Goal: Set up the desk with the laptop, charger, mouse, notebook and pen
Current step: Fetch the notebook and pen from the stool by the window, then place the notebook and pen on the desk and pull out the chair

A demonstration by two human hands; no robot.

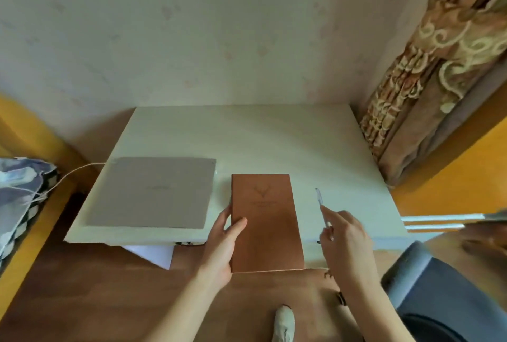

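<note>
A brown notebook (266, 221) with a deer emblem lies over the front edge of the white desk (274, 138), its near end sticking out past the edge. My left hand (223, 243) grips its left side, thumb on the cover. My right hand (344, 240) holds a clear pen (321, 201) pointing away over the desk, right of the notebook. A closed grey laptop (153, 191) rests on the desk's left part, with a white cable (71, 174) running off to the left. No mouse is in view.
A patterned pillow (19, 193) sits on wooden furniture at the left. A curtain (428, 81) hangs at the right. A grey chair (439, 297) stands at lower right. White paper (153, 255) pokes out under the desk's front edge.
</note>
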